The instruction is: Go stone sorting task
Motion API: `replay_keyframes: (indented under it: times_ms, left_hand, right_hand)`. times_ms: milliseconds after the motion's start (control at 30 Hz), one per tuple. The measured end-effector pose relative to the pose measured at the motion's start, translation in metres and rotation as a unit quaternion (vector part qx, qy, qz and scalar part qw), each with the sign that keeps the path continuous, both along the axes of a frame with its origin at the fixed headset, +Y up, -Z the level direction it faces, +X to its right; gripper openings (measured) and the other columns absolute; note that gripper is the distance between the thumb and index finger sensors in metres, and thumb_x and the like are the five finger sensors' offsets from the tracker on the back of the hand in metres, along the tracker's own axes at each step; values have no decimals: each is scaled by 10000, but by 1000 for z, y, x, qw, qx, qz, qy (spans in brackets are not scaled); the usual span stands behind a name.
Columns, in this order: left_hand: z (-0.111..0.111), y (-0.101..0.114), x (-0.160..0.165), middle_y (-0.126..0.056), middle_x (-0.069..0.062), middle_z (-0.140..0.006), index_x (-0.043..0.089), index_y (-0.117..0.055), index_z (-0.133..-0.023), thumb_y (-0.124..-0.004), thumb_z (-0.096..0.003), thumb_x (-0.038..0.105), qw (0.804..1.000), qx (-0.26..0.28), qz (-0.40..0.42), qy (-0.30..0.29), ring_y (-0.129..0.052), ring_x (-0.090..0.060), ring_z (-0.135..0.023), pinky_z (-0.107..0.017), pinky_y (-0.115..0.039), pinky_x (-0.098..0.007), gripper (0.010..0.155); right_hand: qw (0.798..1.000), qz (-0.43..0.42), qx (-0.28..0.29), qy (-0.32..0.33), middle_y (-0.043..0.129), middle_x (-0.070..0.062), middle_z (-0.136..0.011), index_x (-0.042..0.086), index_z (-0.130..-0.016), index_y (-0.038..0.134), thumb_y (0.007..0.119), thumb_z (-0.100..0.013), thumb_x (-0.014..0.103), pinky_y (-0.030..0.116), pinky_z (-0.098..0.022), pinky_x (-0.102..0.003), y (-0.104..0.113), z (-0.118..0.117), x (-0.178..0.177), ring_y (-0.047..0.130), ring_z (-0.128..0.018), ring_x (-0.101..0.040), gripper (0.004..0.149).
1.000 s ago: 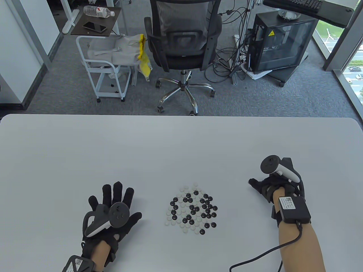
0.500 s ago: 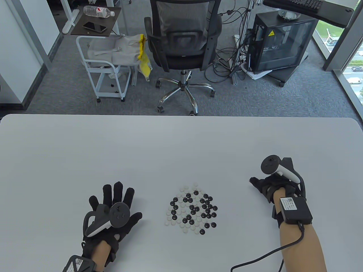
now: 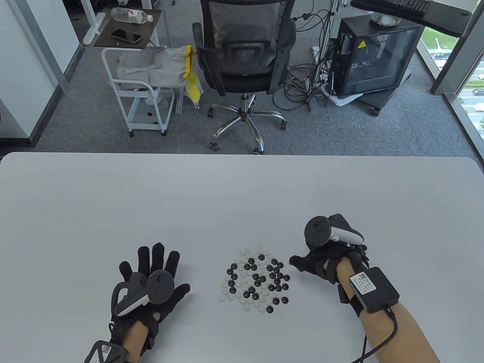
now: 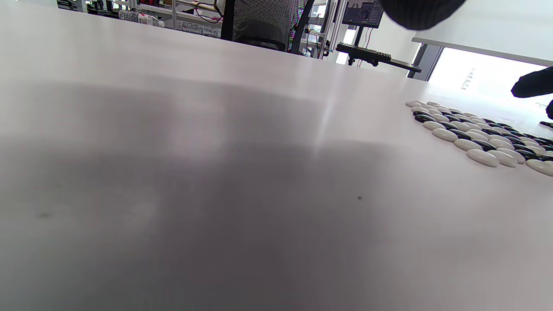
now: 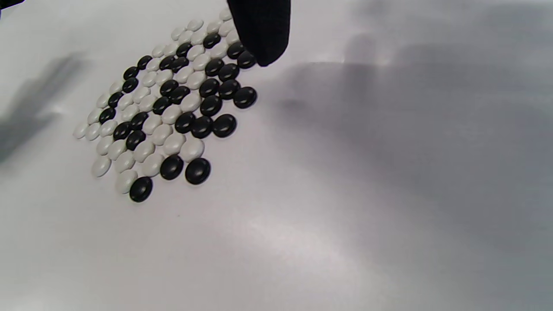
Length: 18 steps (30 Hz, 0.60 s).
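**Mixed stones unsorted; right hand at the edge of the cluster**

The Go stones (image 3: 255,279) lie in one flat cluster on the tabletop (image 3: 234,196), toward its near edge and roughly midway between its left and right edges. Black and white stones are intermixed, a single layer, many touching. No separate black or white group is visible, so sorting is judged not yet begun.

The left hand (image 3: 149,280) lies palm down on the tabletop, left of the cluster and apart from it, fingers straight and spread, holding nothing. Judged to be parked clear of the work.

The right hand (image 3: 325,261) sits just beside the cluster's right edge. In the right wrist view one gloved fingertip (image 5: 261,32) hangs at or just above the black stones (image 5: 211,101) along that side; contact cannot be confirmed. Whether the remaining fingers are curled or straight cannot be told, as the tracker covers them. No stone is seen held. The placement suggests a first pick or push from the black-heavy right side.

Containers: no bowl, tray or box is visible on the tabletop. Sorted stones would presumably go into bare piles on the tabletop.
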<state>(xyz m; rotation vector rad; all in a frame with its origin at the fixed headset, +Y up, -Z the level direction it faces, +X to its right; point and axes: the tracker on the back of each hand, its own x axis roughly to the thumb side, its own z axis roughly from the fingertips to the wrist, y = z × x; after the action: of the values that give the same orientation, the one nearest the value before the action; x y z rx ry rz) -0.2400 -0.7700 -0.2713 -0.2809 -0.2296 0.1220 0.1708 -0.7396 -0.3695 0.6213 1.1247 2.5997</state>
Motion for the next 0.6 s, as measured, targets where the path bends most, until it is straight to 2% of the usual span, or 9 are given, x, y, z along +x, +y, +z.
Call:
replay_keyframes:
  times_ms: [167, 367, 500, 600]
  left_hand:
    - [0, 0, 0, 167, -226, -1151, 203, -54, -1179, -508, -591, 629, 1000, 1, 2, 1, 200, -529, -967, -490, 55, -827, 857]
    - [0, 0, -1, 169, -226, -1151, 202, -54, -1179, -510, -591, 628, 1000, 0, 4, 2, 201, -529, -967, -490, 57, -827, 857]
    - [0, 0, -2, 168, -224, -1151, 204, -53, -1179, -510, -591, 628, 1000, -2, 4, 3, 201, -528, -967, -490, 58, -826, 857]
    - [0, 0, -2, 167, -224, -1151, 204, -55, -1179, -510, -591, 628, 1000, -2, 5, 3, 201, -528, -967, -490, 58, -826, 856]
  right_hand:
    - [999, -27, -18, 23, 123, -408, -1145, 50, -1087, 715, 484, -612, 500, 127, -528, -927, -8, 6, -15, -15, -925, -688, 695]
    - [999, -7, -28, 35, 106, -406, -1140, 47, -1101, 688, 480, -614, 498, 122, -527, -925, -20, 9, -20, -23, -920, -685, 696]
    - [1000, 10, -21, 19, 109, -402, -1142, 70, -1104, 677, 483, -612, 500, 119, -528, -926, -20, 6, -7, -23, -922, -683, 682]
    - [999, 31, -13, -26, 116, -404, -1142, 67, -1094, 704, 487, -609, 499, 116, -529, -925, -16, -3, 20, -21, -923, -682, 684]
